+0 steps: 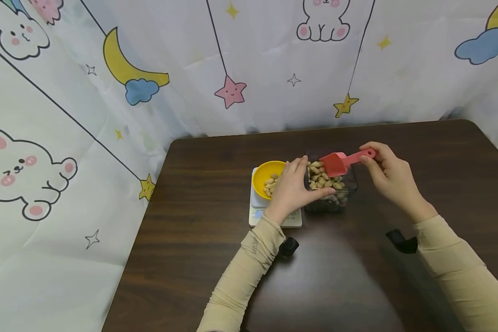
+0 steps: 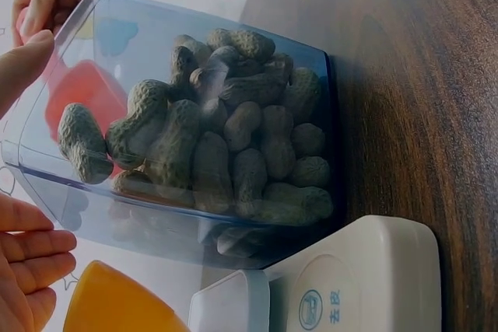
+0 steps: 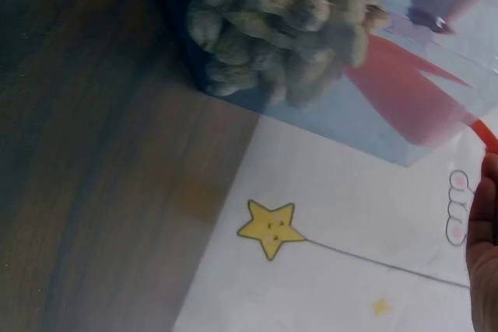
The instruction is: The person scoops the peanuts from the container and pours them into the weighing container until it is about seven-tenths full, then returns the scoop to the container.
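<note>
The left hand (image 1: pixel 292 188), fingers straight, rested at the rim of the clear, rectangular plastic container (image 1: pixel 351 186); the right hand (image 1: pixel 394 174) pinched a red plastic scoop (image 1: pixel 336 164), its blade inside, at the tan, unshelled peanuts (image 1: pixel 320 178).

A dark wood-grain table (image 1: pixel 182 258) is filling the lower view. Beyond its far edge, a white cloth (image 1: pixel 265 46) is hanging, printed with cartoons. Above the table's far left corner, a yellow moon (image 1: pixel 122 67) is touching a blue cloud (image 1: pixel 142 91); above its far edge, a pink star (image 1: pixel 231 92) is dangling from a line — smiling. Left of the table, a white bear (image 1: pixel 29 177) is showing pink paws.
</note>
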`<state>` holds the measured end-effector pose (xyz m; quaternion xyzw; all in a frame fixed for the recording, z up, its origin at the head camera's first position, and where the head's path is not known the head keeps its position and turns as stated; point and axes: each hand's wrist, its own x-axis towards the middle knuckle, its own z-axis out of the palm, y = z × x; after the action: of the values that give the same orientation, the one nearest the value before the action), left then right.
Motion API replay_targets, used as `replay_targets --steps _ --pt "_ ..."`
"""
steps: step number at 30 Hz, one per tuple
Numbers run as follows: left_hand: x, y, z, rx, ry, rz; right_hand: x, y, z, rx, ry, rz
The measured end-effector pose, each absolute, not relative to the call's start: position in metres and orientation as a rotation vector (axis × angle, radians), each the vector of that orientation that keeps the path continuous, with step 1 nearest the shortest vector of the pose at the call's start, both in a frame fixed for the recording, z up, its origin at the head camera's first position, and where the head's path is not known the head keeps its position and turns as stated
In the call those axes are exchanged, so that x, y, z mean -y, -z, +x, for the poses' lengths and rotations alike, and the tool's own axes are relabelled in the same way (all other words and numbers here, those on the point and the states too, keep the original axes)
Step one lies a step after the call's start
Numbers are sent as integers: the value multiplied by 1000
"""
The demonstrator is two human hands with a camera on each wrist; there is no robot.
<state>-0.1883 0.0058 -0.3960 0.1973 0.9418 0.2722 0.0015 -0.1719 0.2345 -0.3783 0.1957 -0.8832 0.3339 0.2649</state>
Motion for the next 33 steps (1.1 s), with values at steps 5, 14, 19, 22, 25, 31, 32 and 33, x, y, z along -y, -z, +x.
replay_targets --steps 5,14,19,22,25,31,32,33 --pt "-7 393 -191 -2969 -849 633 -230 376 -170 2337 -871 618" --pt "-5 390 -192 -2945 -858 606 -229 377 -171 2349 -938 493" --pt "-6 391 -190 -2955 -812 612 -228 381 -173 2373 -1025 398" --pt "-6 392 -188 -2955 -810 619 -228 383 -174 2412 -1119 325" --pt "-6 393 -187 -2957 -827 623 -228 383 -174 2473 -1212 275" --pt "-6 394 -187 -2945 -878 611 -232 385 -172 2580 -1328 222" --pt "-6 394 -187 -2941 -886 608 -233 385 -173 2590 -1343 204" --pt "-7 394 -187 -2940 -890 606 -235 386 -173 2599 -1357 182"
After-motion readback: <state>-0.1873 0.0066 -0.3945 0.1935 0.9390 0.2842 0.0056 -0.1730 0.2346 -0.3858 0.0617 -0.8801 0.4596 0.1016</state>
